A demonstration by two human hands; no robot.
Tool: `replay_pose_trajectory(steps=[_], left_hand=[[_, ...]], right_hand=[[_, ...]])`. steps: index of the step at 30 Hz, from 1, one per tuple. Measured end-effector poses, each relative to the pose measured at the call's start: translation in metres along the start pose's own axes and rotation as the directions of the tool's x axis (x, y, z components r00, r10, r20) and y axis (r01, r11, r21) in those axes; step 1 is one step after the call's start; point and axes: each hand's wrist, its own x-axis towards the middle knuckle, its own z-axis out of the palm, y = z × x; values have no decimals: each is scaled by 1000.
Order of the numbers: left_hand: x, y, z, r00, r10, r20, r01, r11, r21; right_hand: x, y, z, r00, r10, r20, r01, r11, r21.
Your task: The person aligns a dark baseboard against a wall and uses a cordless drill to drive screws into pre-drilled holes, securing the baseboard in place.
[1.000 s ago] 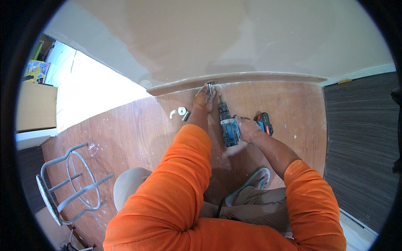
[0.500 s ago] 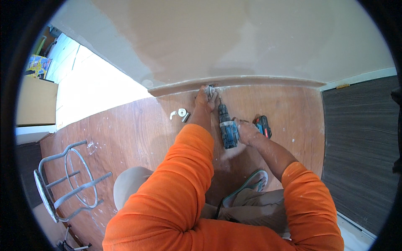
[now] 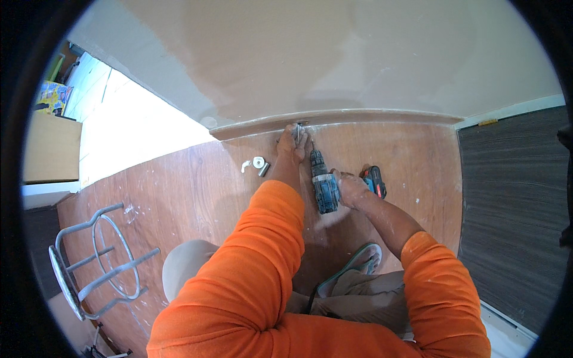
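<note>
Right grip [image 3: 353,189] holds a drill [image 3: 326,192], left grip [image 3: 289,147] a metal piece [image 3: 299,131] at the floor's [image 3: 197,191] far edge. A drill slip could jab fingers [image 3: 302,142].

Passable over floor [image 3: 427,173] between the drill [image 3: 326,194] and dark panel [image 3: 519,191] at right. Blocked ahead by baseboard [image 3: 388,116], leftward by white roll [image 3: 258,159] and stool [image 3: 119,271].

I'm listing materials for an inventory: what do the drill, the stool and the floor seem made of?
Drill: probably a matte plastic shell, blue and black, judging by its moulded shape.
Stool: likely metal tube, grey, slightly shiny, judging by its rounded bends.
Floor: smooth brown wood or laminate; grain shows, but doesn't settle which.
</note>
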Motion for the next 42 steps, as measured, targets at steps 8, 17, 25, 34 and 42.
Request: replay_pose_trajectory(steps=[8,17,25,34,42], left_hand=[[-7,1,0,1000,10,15,-9,999,-54],[-12,6,2,1000,-19,-3,19,998,-63],[-9,9,-4,999,-31,40,29,999,41],[-6,10,-10,997,10,73,-20,990,141],[-2,17,-16,997,-3,78,-11,984,178]], right_hand=[[1,0,0,1000,7,30,-6,999,-32],[2,2,1,1000,-3,28,4,999,-50],[0,-1,-3,999,7,33,-5,999,-48],[1,1,0,1000,-11,-5,11,998,-62],[-4,-7,-11,999,2,38,0,998,-69]])
